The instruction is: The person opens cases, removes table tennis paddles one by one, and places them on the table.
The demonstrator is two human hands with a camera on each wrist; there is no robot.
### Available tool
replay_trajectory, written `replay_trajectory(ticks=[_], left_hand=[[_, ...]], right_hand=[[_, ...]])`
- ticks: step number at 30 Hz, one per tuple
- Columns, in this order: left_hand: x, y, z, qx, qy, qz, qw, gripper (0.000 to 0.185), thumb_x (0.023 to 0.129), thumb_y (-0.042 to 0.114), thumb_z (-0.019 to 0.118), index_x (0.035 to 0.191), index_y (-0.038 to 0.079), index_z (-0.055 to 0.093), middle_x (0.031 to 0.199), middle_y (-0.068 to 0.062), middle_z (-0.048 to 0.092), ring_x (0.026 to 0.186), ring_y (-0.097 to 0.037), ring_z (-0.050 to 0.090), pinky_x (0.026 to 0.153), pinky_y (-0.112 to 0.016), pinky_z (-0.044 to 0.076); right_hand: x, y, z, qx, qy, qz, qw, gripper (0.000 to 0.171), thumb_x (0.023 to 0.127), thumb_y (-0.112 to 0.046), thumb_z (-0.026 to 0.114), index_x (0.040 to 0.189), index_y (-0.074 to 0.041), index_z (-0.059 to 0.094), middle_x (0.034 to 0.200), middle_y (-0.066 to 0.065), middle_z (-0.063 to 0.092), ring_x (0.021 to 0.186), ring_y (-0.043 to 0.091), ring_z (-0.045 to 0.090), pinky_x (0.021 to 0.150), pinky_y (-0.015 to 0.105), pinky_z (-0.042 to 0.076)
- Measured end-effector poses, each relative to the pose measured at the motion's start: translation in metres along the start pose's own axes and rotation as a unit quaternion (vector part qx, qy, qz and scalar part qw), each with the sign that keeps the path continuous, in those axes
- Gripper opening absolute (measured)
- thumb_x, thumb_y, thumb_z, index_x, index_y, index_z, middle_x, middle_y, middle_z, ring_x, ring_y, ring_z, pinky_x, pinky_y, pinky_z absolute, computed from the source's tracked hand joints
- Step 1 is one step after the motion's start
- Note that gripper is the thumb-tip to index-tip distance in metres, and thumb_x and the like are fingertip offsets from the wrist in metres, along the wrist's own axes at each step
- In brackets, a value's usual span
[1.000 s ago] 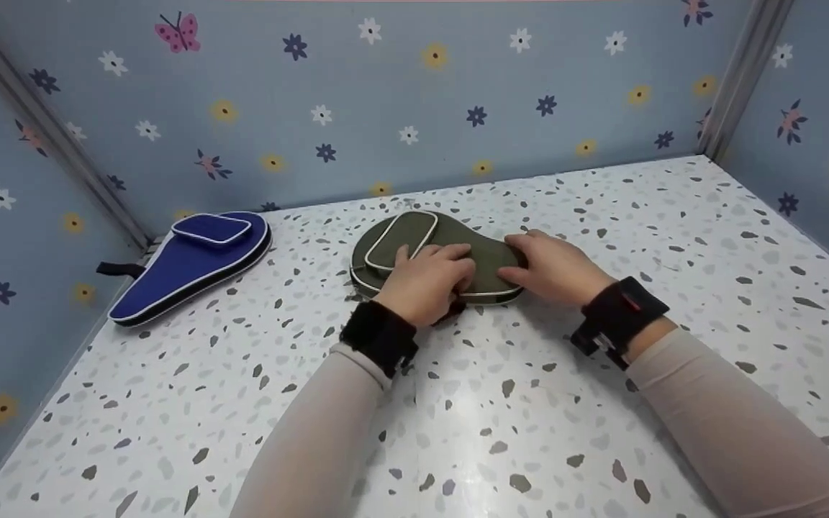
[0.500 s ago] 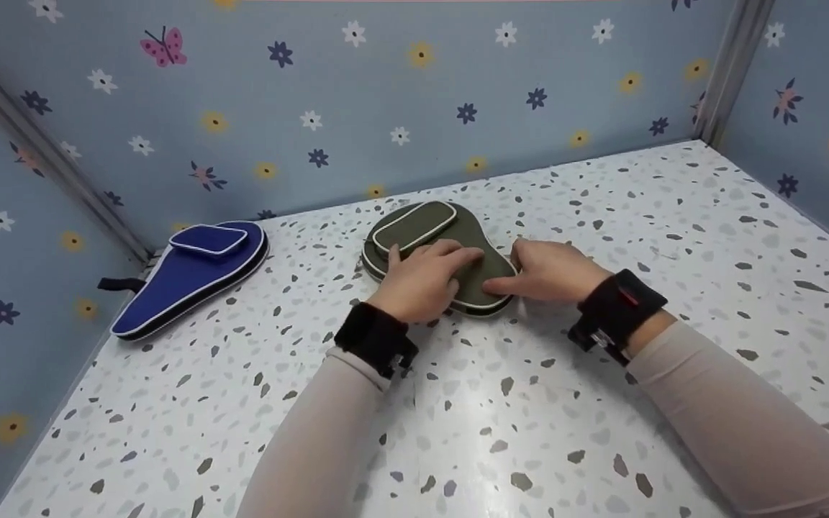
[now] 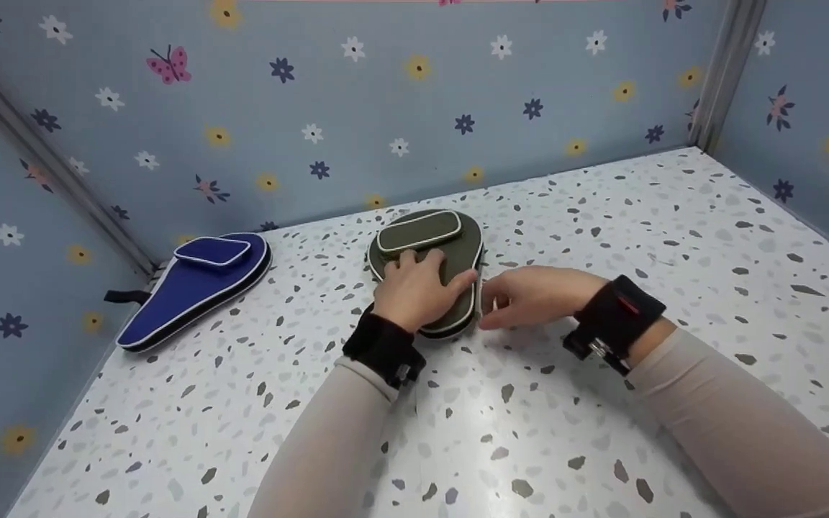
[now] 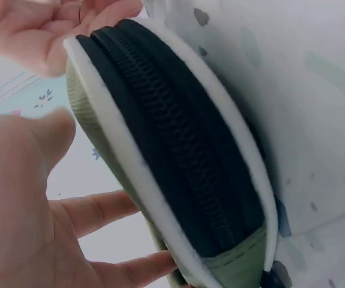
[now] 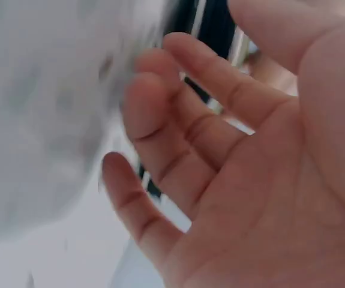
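Note:
An olive-green table tennis bat case (image 3: 460, 257) with white piping lies on the table, its pocket end toward the back wall and its narrow end toward me. My left hand (image 3: 414, 291) rests on top of it, fingers extended below the raised pocket. In the left wrist view, the case's black zipper (image 4: 172, 138) runs along its closed side. Beside the case's right edge is my right hand (image 3: 540, 295), fingers loosely bent and holding nothing. Whether it touches the case cannot be made out. The right wrist view shows the bent fingers (image 5: 187, 129), partly blurred.
A blue bat case (image 3: 195, 288) with white piping and a black strap (image 3: 127, 296) lies at the left, near the side wall. The white speckled table (image 3: 645, 237) is bounded by flower-patterned panels (image 3: 386, 93) at the back and sides.
The olive case has turned clockwise, its narrow end swinging from the right toward me. My right hand has moved left and down, off the narrow end. The left hand stays on top.

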State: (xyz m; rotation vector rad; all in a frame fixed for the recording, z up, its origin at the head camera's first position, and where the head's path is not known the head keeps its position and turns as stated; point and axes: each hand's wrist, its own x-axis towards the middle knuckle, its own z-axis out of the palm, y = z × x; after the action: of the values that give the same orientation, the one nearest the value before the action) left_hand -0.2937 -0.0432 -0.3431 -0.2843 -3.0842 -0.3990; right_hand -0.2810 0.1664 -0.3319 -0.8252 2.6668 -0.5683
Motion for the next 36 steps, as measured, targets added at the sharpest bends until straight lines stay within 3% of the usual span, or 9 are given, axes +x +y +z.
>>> replay_trajectory(ticks=[3,7,13,18,22,28,31,33,36], left_hand=[[0.0,0.005,0.007,0.005,-0.017,-0.004,0.9998,0.092,0.102,0.082,0.053,0.169,0.02,0.045,0.167,-0.026,0.042,0.152,-0.054,0.04,0.108,-0.069,0.049],[-0.001,0.008,0.01,0.015,-0.035,0.007,0.9993,0.091,0.103,0.073,0.059,0.173,0.019,0.038,0.171,-0.024,0.038,0.155,-0.059,0.033,0.107,-0.072,0.048],[0.0,-0.003,0.001,-0.009,-0.073,0.094,0.9928,0.081,0.101,0.046,0.068,0.169,0.013,0.04,0.175,-0.018,0.034,0.156,-0.055,0.029,0.113,-0.075,0.041],[0.004,-0.016,-0.006,0.0,-0.085,0.178,0.9803,0.048,0.098,0.034,0.072,0.138,0.013,0.056,0.162,-0.01,0.047,0.152,-0.044,0.037,0.119,-0.064,0.039],[0.005,-0.017,-0.009,0.001,-0.095,0.207,0.9737,0.033,0.094,0.016,0.071,0.124,0.016,0.056,0.155,-0.007,0.051,0.155,-0.035,0.037,0.122,-0.064,0.035],[0.003,-0.011,-0.012,-0.013,-0.128,0.217,0.9678,0.045,0.087,-0.007,0.065,0.125,0.016,0.056,0.152,-0.003,0.053,0.157,-0.031,0.036,0.125,-0.073,0.025],[0.002,-0.012,-0.014,-0.008,-0.124,0.217,0.9683,0.05,0.085,-0.012,0.067,0.125,0.018,0.059,0.149,-0.002,0.054,0.151,-0.03,0.042,0.124,-0.068,0.031],[0.001,-0.012,-0.014,-0.001,-0.103,0.21,0.9723,0.049,0.086,-0.014,0.067,0.123,0.017,0.062,0.145,-0.002,0.056,0.142,-0.03,0.048,0.118,-0.062,0.041],[-0.001,-0.008,-0.01,0.01,-0.036,0.175,0.9838,0.037,0.095,-0.009,0.066,0.124,0.015,0.065,0.138,-0.008,0.06,0.127,-0.033,0.055,0.104,-0.059,0.051]], right_hand=[[-0.004,0.012,-0.001,-0.049,0.071,0.049,0.995,0.032,0.108,-0.034,0.07,0.124,-0.007,0.077,0.114,0.01,0.077,0.104,0.031,0.071,0.096,0.053,0.056],[-0.007,0.024,0.0,-0.067,0.14,0.101,0.983,0.048,0.11,-0.034,0.068,0.144,-0.001,0.068,0.144,0.022,0.067,0.135,0.045,0.059,0.114,0.064,0.044],[-0.009,0.03,-0.009,-0.068,0.166,0.121,0.976,0.062,0.111,-0.037,0.066,0.158,0.003,0.055,0.162,0.029,0.051,0.152,0.049,0.042,0.124,0.067,0.032],[-0.006,0.033,-0.013,-0.056,0.175,0.127,0.975,0.069,0.113,-0.039,0.063,0.164,0.004,0.045,0.168,0.031,0.042,0.157,0.049,0.037,0.127,0.066,0.029],[-0.002,0.035,-0.012,-0.032,0.175,0.132,0.975,0.073,0.114,-0.041,0.06,0.167,0.004,0.039,0.171,0.029,0.038,0.158,0.048,0.034,0.128,0.065,0.027],[0.002,0.038,-0.008,-0.03,0.161,0.135,0.977,0.076,0.114,-0.042,0.061,0.169,0.003,0.035,0.174,0.028,0.032,0.16,0.048,0.031,0.129,0.064,0.024],[0.002,0.038,-0.007,-0.033,0.15,0.133,0.979,0.076,0.113,-0.043,0.061,0.17,0.002,0.035,0.174,0.028,0.032,0.16,0.048,0.031,0.129,0.063,0.023],[0.002,0.038,-0.009,-0.034,0.145,0.134,0.98,0.076,0.113,-0.043,0.061,0.17,0.001,0.035,0.175,0.027,0.032,0.161,0.047,0.03,0.13,0.063,0.023],[0.0,0.038,-0.01,-0.036,0.142,0.136,0.98,0.076,0.114,-0.044,0.06,0.171,0.0,0.035,0.176,0.026,0.03,0.162,0.047,0.029,0.13,0.063,0.021]])
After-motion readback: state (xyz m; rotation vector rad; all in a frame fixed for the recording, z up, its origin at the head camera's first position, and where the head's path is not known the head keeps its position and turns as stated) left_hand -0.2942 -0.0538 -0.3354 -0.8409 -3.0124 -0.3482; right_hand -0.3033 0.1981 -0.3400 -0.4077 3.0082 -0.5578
